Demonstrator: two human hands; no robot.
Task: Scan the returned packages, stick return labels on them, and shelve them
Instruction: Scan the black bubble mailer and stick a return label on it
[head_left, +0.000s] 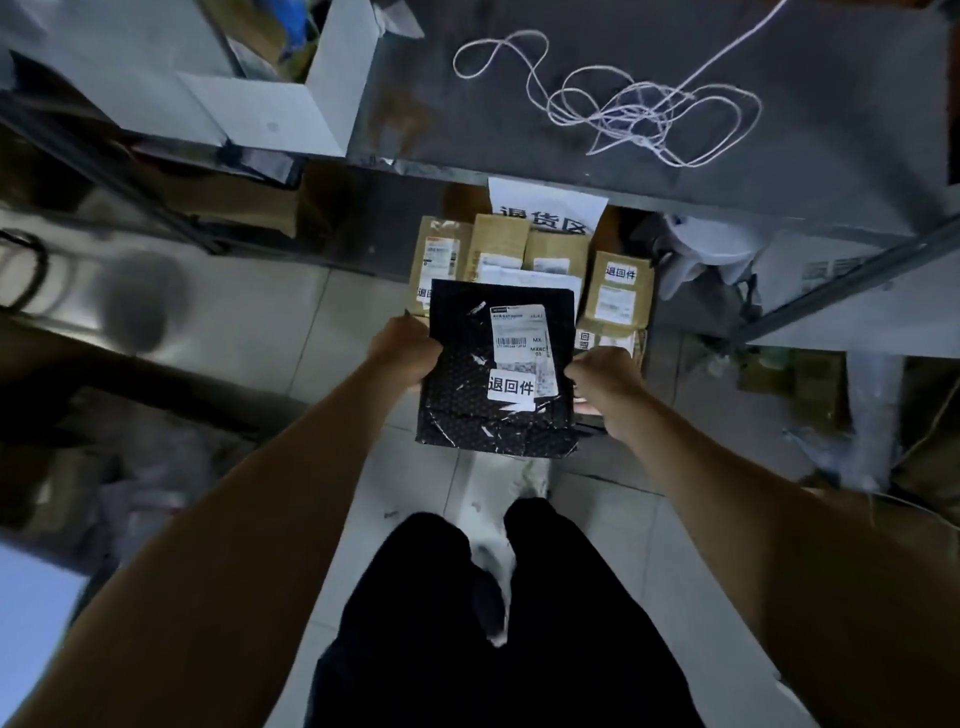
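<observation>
Black plastic wraps the parcel (498, 369), a soft mailer held flat and face up between both hands above the tiled floor (291, 322). The left hand (405, 353) grips its left edge, fingers curled under and thumb over the top; the right hand (605, 384) grips the right edge the same way, knuckles up. Held by both sides like this, the limp bag stays spread and its face can be read. Between the two sets of fingers lies the shipping label (519, 338), and just below it a white return sticker (511, 387) printed in bold characters. So scanning and labelling look done for this one, and I judge shelving to be the step in hand.

Just beyond the fingertips, on the low shelf (883, 270), stand brown boxes (498, 244) in a row, upright and close-packed. One box (618, 291), beyond the right fingers, bears the same sticker. A paper sign (545, 202) hangs from the shelf edge above them, likely marking the returns spot. The parcel is level with the fronts of those boxes, overlapping them in view; whether it touches them I cannot tell. It is probably meant to lie on top or in front.

Farther beyond, on the upper shelf, lies a loose tangle of white string (623, 104); beyond the left fingers, an open white carton (291, 93).
</observation>
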